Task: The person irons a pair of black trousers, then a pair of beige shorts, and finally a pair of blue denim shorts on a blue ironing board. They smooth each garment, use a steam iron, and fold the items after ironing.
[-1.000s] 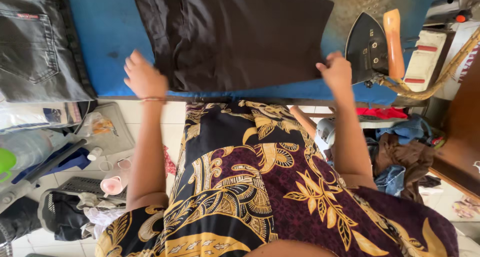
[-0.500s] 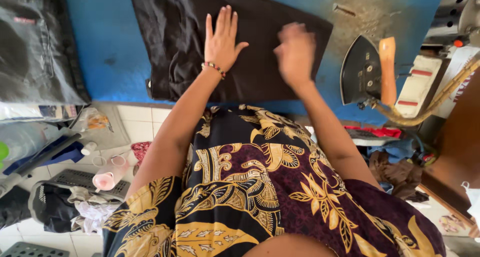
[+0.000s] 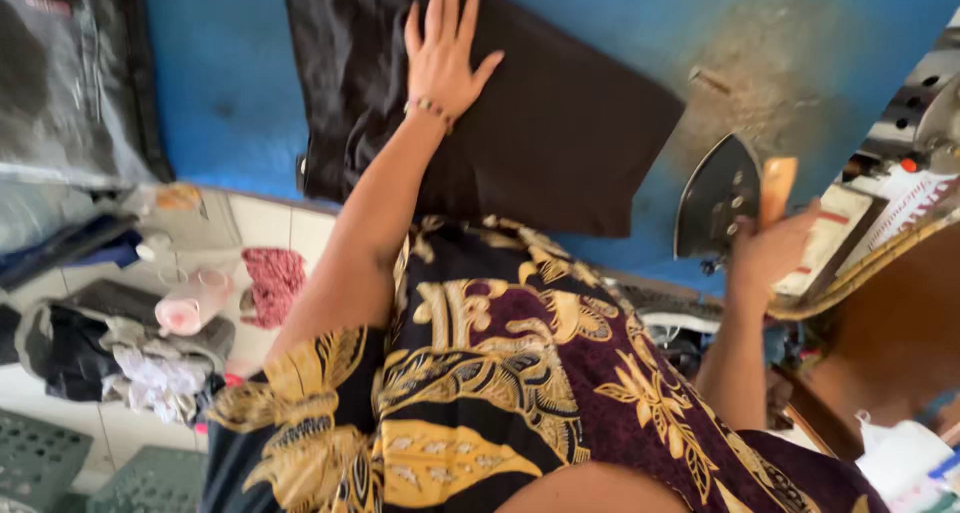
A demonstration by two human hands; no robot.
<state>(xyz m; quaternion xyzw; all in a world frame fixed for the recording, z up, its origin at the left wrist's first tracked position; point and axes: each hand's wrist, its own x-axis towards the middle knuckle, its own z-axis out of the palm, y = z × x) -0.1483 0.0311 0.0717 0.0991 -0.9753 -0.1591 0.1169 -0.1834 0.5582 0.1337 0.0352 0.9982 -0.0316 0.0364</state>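
Observation:
A black garment (image 3: 560, 133) lies spread on a blue ironing surface (image 3: 225, 83). My left hand (image 3: 442, 48) rests flat on it with fingers apart, a beaded bracelet on the wrist. To the right, an iron (image 3: 722, 198) stands on its heel with its dark soleplate facing left. My right hand (image 3: 770, 251) is closed around the iron's orange handle (image 3: 777, 185).
A scorched brownish patch (image 3: 775, 68) marks the blue cover near the iron. A grey plastic-wrapped bundle (image 3: 65, 73) lies at the left. Clothes, a pink cup (image 3: 190, 311) and green crates (image 3: 40, 458) sit on the tiled floor below. A wooden table (image 3: 890, 333) stands at right.
Both hands held the garment's near edge, then pressed flat on it. Now my right hand has left the cloth and gripped the iron's handle; the left stays on the garment.

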